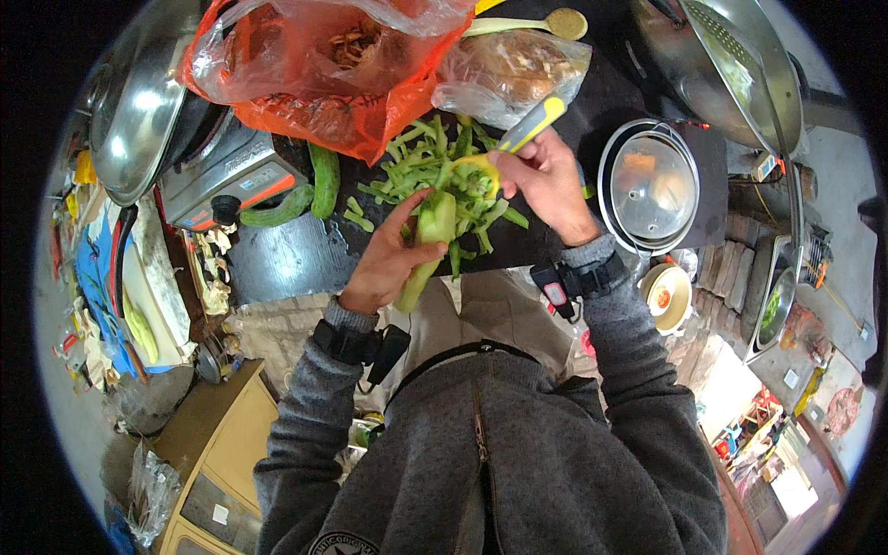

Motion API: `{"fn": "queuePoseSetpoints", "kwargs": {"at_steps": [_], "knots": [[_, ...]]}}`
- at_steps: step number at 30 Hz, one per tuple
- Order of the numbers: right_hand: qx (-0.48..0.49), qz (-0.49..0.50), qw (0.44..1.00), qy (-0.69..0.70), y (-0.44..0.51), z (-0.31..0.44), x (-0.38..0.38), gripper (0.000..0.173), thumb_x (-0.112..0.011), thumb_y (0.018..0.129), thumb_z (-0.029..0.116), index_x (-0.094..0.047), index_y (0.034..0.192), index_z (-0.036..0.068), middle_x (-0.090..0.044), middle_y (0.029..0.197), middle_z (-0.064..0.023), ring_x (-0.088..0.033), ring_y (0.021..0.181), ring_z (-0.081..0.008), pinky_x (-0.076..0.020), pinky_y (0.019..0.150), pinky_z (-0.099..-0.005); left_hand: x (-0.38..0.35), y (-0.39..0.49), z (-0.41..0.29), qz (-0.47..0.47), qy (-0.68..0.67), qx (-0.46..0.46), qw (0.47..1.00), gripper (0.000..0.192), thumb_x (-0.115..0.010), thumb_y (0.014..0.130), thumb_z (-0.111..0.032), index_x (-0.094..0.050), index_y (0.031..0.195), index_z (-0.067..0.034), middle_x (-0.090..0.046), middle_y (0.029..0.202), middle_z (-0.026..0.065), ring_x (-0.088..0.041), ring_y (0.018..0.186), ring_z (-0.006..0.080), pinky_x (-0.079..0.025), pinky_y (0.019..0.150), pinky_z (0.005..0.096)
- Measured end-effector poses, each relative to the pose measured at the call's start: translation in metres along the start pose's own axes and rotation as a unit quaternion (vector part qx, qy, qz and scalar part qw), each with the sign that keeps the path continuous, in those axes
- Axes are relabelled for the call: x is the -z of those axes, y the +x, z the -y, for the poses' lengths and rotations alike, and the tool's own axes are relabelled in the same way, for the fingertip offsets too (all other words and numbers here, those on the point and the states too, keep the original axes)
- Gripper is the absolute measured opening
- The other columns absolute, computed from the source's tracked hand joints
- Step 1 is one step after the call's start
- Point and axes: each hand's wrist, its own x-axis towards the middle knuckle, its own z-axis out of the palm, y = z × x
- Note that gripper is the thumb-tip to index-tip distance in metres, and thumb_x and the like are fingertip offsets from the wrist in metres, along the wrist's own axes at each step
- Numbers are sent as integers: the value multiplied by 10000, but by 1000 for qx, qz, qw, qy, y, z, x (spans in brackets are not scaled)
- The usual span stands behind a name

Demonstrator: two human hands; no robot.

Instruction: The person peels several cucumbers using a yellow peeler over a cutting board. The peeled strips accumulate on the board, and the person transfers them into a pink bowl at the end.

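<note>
My left hand (392,260) grips a mostly peeled, pale green cucumber (436,218), tilted with its far end over a heap of green peelings (423,156). In my right hand (544,184) is a yellow and grey peeler (531,127). Its yellow head lies over the peelings, just beyond the cucumber's far end; peelings around it hide the blade. Two cucumbers with dark green skin, one lying flat (277,207) and one more upright in view (325,180), rest left of the heap on the black table (291,253).
A red plastic bag (333,121) stands behind the peelings, beside a clear bag of food (513,66) and a spoon (565,24). A portable gas stove (236,177) is at left. To the right are a lidded bowl (649,184) and a large metal pot (701,76).
</note>
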Motion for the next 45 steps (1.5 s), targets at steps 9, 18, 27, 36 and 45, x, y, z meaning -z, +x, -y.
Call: {"fn": "queuePoseSetpoints", "kwargs": {"at_steps": [9,18,27,36,45], "knots": [[-12,-70,994,-79,-4,0,-15,196,-626,849,-3,-468,966,0,-592,693,-41,-539,517,-88,-415,451,-211,4,7,7,-41,202,-60,977,680,-727,708,-30,-444,1323,31,-583,1169,100,-553,1021,157,-443,900,280],[-3,-15,999,-52,-14,-1,-22,214,-623,849,-2,-476,1005,-1,-592,709,-44,-542,535,-98,-428,479,-225,2,9,-1,-29,272,-66,960,614,-723,705,-29,-495,1272,33,-624,1082,94,-580,959,172,-458,865,292],[-18,-11,999,30,-11,-3,-8,134,-617,862,12,-505,935,12,-590,674,-45,-530,505,-95,-426,464,-226,1,7,-6,18,28,34,999,654,-691,769,18,-396,1353,-8,-578,1115,80,-567,969,150,-471,840,277],[-4,-8,1000,11,-15,-4,-12,120,-612,867,9,-499,906,14,-572,660,-37,-531,505,-96,-414,458,-229,-2,12,7,13,-23,13,1000,659,-587,835,36,-252,1396,-51,-503,1192,125,-553,1041,219,-475,870,317],[-19,-21,998,54,-17,-8,-6,119,-607,870,5,-501,922,8,-568,652,-39,-525,505,-98,-413,463,-226,-1,1,-2,60,-110,40,991,637,-567,873,-4,-241,1412,-98,-478,1266,149,-578,1060,286,-530,848,447]]}}
